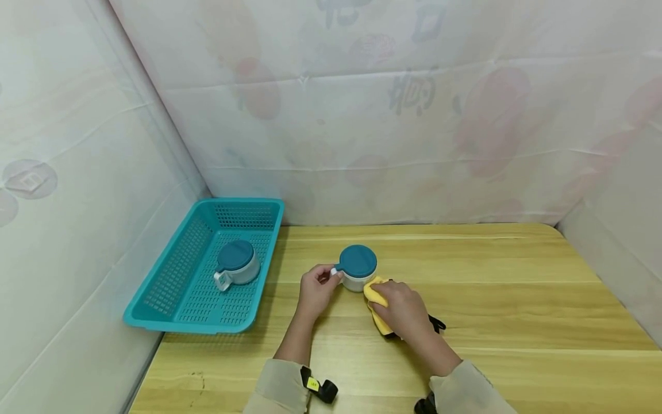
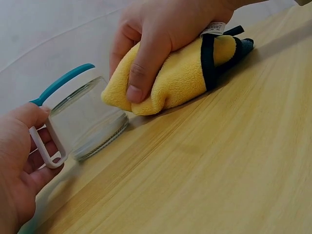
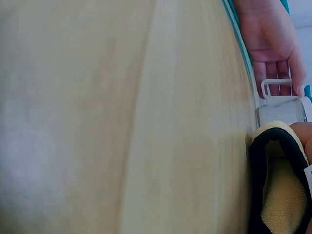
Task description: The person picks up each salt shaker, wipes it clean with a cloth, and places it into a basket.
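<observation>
- Patterned fabric backdrop [image 1: 372, 126]: pale sheeting rises along the far side and the left side of my workplace.
- Wooden table [image 1: 507, 310]: the surface before me, carrying everything I handle.
- Turquoise basket [image 1: 196, 328]: perforated, on the left, well apart from my hands.
- Right hand [image 1: 403, 307]: grasping; my thumb and fingers pinch a folded cloth on the near right side of the jar.
- Left hand [image 1: 317, 292]: grasping; thumb and fingertips hold the jar by its handle, from the left.
- Yellow cloth [image 2: 183, 75]: dark-edged and bunched, its tip at the jar's wall; whether they touch I cannot tell. I judge the step in hand to be wiping the outside of the jar.
- Lidded jar [image 2: 85, 114]: clear, upright on the table between my hands, just right of the basket. The next move probably calls for a steady left grip, light cloth pressure, and a turn of the jar to expose the rest of its wall.
- Second jar [image 1: 247, 272]: of like form, inside the basket, towards its right side.
- Teal lid [image 1: 358, 260]: closed on the jar between my hands.
- Handle [image 2: 40, 147]: a white loop, pointing left.
</observation>
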Available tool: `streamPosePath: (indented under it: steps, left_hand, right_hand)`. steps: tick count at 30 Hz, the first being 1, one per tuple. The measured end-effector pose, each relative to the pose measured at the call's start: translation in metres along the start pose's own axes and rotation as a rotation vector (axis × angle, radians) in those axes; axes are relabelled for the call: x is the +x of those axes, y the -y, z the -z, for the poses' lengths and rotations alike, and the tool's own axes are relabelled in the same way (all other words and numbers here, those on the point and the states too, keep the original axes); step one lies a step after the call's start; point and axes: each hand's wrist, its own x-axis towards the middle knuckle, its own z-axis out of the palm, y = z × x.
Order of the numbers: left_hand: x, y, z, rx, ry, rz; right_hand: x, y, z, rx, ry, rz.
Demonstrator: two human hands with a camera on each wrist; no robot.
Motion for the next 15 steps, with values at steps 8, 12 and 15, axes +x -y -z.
streamPosePath:
  steps: [8, 12, 15]
  left_hand:
    - [0.0003, 0.0017, 0.0001, 0.023, 0.01, -0.025]
    - [0.0004, 0.002, 0.0, 0.023, 0.009, -0.024]
    - [0.0005, 0.0019, 0.0, 0.022, 0.01, -0.021]
  right_hand:
    - [-0.0018, 0.002, -0.0008, -0.041, 0.008, 0.004]
    - [-0.0019, 0.002, -0.0014, -0.044, 0.001, 0.011]
    - [-0.0015, 0.0018, -0.0016, -0.046, -0.011, 0.016]
